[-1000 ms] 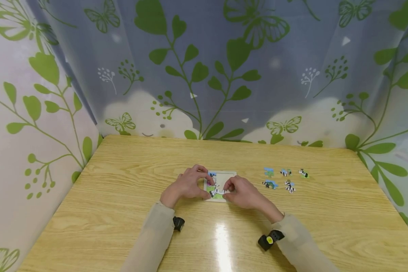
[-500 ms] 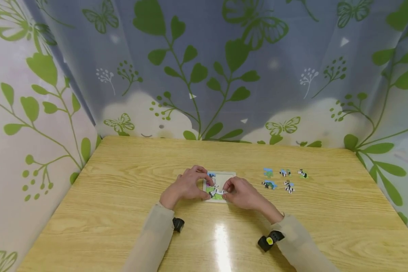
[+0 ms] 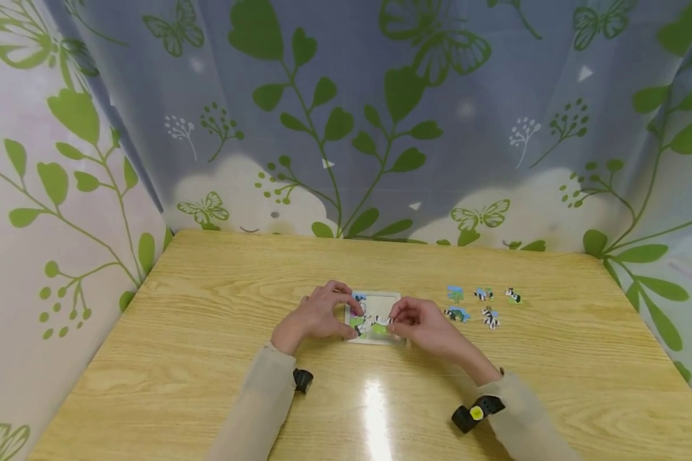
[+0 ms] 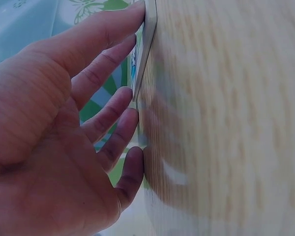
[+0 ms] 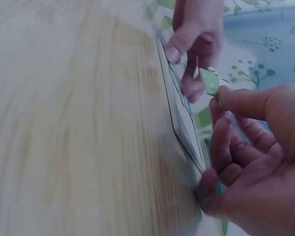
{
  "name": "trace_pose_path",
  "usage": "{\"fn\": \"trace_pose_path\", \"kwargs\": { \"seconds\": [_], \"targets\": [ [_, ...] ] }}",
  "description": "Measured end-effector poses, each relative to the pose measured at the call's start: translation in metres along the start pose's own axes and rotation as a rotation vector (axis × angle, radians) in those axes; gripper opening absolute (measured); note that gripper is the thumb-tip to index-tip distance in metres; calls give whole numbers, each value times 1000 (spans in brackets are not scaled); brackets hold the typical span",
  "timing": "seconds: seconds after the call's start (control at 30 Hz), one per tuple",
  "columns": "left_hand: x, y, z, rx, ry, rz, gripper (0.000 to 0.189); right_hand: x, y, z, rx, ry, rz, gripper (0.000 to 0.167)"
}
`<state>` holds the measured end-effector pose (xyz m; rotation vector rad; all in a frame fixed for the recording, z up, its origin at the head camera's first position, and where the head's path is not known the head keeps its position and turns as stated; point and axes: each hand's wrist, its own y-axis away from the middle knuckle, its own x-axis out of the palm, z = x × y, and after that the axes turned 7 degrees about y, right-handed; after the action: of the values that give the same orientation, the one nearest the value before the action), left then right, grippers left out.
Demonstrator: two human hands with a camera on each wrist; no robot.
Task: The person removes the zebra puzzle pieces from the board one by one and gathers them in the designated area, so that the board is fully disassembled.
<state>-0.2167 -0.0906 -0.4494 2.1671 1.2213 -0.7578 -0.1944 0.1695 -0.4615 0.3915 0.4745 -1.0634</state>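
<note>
The left hand (image 3: 321, 312) is spread, its thumb touching the pale-rimmed jigsaw tray (image 3: 383, 304) on the wood-grain table (image 3: 207, 275). The right hand (image 3: 423, 325) pinches a green, zebra-striped jigsaw piece (image 5: 210, 82) just above the tray's right part. Printed pieces (image 3: 355, 325) cover the tray's left side. To the tray's right, 5 loose jigsaw pieces (image 3: 491, 318) lie in 2 rows.

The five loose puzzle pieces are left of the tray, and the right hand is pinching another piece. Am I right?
Not quite: the head view shows the five loose puzzle pieces to the right of the tray. The right hand is indeed pinching another piece.
</note>
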Motion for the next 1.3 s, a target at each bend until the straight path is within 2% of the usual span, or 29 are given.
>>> {"fn": "trace_pose_path", "kwargs": {
  "seconds": [0.47, 0.8, 1.3],
  "targets": [
    [0, 2, 1, 11, 0, 14, 24, -57, 42, -22, 29, -36, -171, 25],
    [0, 3, 1, 12, -5, 13, 24, -91, 66, -46, 116, 34, -269, 31],
    [0, 3, 2, 21, 13, 15, 25, -126, 99, -86, 196, 130, -395, 39]
  ]
}}
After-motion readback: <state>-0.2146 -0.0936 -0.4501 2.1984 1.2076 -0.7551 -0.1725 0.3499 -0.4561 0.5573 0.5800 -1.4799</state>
